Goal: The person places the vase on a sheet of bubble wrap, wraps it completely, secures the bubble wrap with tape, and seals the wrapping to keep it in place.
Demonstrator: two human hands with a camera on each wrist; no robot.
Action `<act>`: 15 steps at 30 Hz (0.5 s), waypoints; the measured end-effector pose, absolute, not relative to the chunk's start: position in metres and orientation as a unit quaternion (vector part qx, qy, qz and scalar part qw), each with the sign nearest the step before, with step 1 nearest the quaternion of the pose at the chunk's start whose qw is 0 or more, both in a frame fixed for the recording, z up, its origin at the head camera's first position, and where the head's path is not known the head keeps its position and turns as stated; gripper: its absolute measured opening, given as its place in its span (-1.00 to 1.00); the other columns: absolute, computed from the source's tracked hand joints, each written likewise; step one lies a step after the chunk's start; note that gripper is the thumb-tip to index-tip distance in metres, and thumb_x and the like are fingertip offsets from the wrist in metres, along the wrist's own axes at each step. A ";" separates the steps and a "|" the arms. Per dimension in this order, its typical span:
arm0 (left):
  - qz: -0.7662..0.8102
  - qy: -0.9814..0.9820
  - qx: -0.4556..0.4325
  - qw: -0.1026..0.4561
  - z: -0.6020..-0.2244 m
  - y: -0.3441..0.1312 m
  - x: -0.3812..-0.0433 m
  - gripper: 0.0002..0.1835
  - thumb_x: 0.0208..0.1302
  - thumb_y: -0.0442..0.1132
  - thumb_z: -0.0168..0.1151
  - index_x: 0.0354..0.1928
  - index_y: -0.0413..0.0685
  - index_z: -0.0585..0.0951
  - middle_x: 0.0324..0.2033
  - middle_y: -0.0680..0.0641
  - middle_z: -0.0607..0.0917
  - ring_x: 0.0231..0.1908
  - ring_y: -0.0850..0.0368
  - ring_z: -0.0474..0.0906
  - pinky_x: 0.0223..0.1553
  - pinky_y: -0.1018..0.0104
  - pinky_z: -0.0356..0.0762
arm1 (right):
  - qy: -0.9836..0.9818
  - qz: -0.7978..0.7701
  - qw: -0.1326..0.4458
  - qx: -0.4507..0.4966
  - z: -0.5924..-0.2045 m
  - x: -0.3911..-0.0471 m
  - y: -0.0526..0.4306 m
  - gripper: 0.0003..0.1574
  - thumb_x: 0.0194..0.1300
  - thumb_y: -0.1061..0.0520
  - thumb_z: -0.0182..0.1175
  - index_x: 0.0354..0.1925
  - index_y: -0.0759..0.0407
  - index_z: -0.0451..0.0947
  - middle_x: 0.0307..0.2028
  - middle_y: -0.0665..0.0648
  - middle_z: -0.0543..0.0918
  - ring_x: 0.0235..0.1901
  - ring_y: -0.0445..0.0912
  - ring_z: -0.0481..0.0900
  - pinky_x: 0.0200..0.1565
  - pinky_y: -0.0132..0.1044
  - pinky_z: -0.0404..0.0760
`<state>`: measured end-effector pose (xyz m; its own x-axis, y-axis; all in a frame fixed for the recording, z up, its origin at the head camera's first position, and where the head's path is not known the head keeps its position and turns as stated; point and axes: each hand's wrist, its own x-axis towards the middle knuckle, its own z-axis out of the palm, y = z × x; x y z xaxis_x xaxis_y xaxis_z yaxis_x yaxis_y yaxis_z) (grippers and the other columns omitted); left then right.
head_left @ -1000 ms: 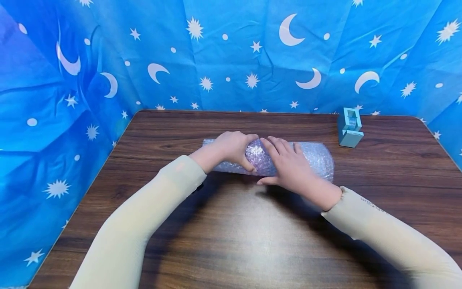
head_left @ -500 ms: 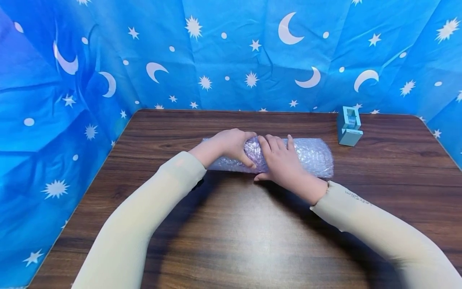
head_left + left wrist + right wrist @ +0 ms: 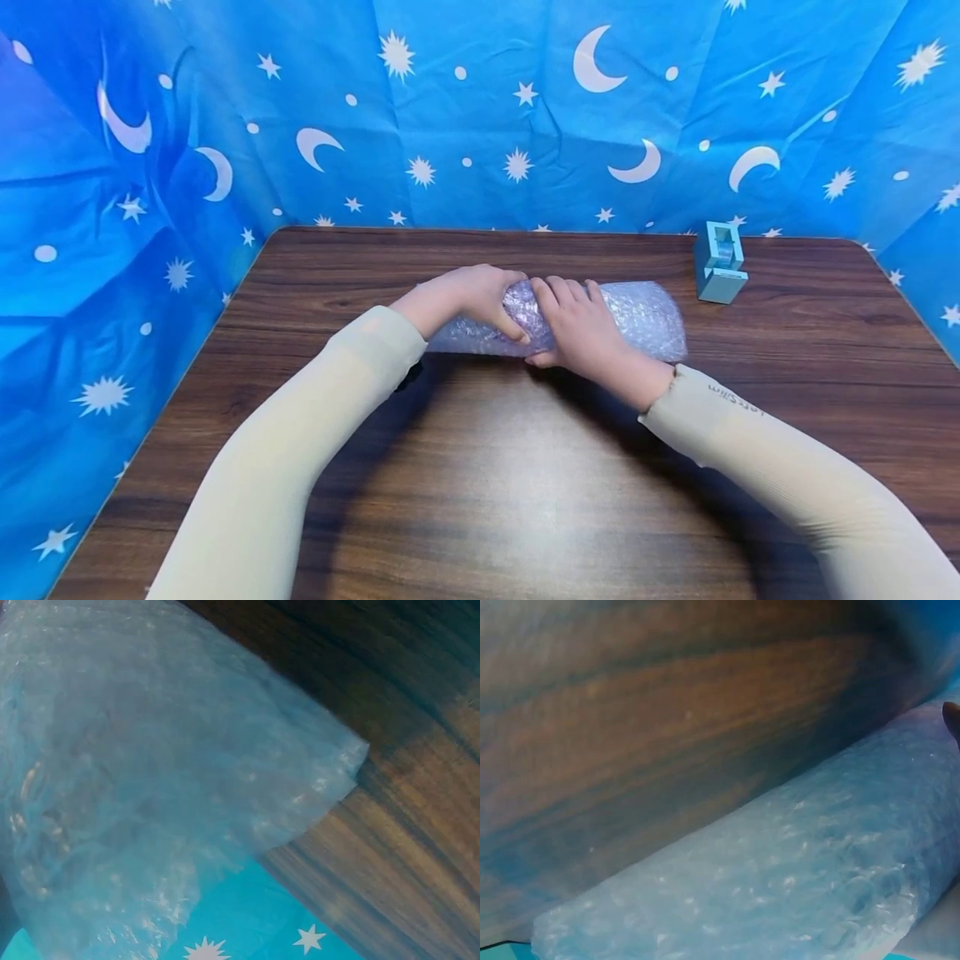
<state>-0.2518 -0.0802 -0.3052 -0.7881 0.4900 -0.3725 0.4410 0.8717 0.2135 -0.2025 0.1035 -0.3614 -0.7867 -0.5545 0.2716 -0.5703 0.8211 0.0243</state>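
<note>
A roll of clear bubble wrap (image 3: 647, 321) lies crosswise on the wooden table, with something purplish showing through its middle. My left hand (image 3: 483, 298) grips the roll left of its middle, thumb on the near side and fingers over the top. Just to the right, my right hand (image 3: 581, 327) holds it too, fingers over the top and thumb low at the near side. In the left wrist view the loose left end of the bubble wrap (image 3: 150, 750) fills much of the frame. The right wrist view has the bubble wrap's right part (image 3: 780, 877) and a dark fingertip at the edge.
A light blue tape dispenser (image 3: 722, 262) stands at the back right of the table (image 3: 480, 517). Behind and to the left hangs a blue cloth (image 3: 450, 108) with white moons and stars.
My right hand has moved slightly left and closed more firmly over the roll, its thumb now against the near side. The left hand stays on the roll with little movement.
</note>
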 end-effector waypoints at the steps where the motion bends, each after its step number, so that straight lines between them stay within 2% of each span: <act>1: 0.057 0.944 0.247 0.213 -0.305 -0.080 -0.253 0.10 0.11 0.21 0.47 0.57 -0.13 0.19 0.38 -0.21 0.52 0.31 -0.09 0.51 0.42 0.02 0.45 | -0.945 0.031 0.131 0.298 -0.361 -0.204 0.104 0.39 -0.12 -0.37 0.60 0.44 0.31 0.26 0.29 0.37 0.51 0.25 0.27 0.54 0.30 0.27 0.49; 6: 0.056 0.944 0.243 0.218 -0.307 -0.082 -0.254 0.09 0.13 0.23 0.44 0.57 -0.11 0.19 0.33 -0.21 0.56 0.27 -0.09 0.54 0.38 0.02 0.48 | -0.945 0.027 0.110 0.305 -0.356 -0.207 0.103 0.40 -0.09 -0.39 0.57 0.46 0.32 0.25 0.29 0.36 0.51 0.24 0.26 0.53 0.25 0.25 0.52; 15: 0.020 0.951 0.241 0.191 -0.309 -0.085 -0.253 0.14 0.14 0.40 0.33 0.59 -0.10 0.16 0.38 -0.21 0.54 0.34 -0.11 0.52 0.41 -0.05 0.46 | -0.946 -0.004 0.079 0.314 -0.350 -0.214 0.103 0.42 -0.07 -0.43 0.54 0.49 0.31 0.23 0.31 0.34 0.51 0.26 0.23 0.52 0.22 0.20 0.56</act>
<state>-0.2526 -0.0848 -0.3095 -0.8108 0.4668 -0.3530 0.4515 0.8827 0.1302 -0.2142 0.1034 -0.3495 -0.7901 -0.5949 0.1476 -0.5937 0.8026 0.0569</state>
